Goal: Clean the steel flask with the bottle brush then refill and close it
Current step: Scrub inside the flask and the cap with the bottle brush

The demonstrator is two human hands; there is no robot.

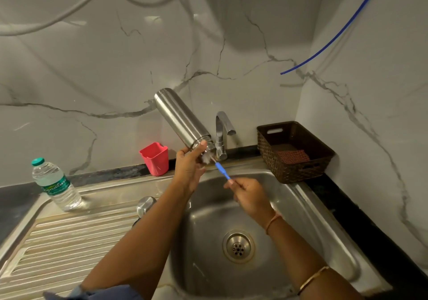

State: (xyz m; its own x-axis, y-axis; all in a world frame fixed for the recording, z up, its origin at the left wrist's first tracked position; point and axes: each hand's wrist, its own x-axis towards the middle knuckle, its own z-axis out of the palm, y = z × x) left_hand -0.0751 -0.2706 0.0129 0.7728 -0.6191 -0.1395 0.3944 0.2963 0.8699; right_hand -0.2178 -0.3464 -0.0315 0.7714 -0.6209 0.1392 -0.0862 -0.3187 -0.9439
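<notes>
1. Middle of the frame: the left hand [188,170] grips the steel flask [183,119] near its mouth. It's tilted, base toward the upper left, mouth down over the sink [324,218].
2. The right hand [247,195] pinches the blue handle of the bottle brush [222,172], with the bristles right at the flask's mouth.
3. So we're mid-scrub, I'd say. Refilling and closing aren't done yet.
4. The shiny round thing [146,203] left of centre is probably the cap, hard to tell.
</notes>
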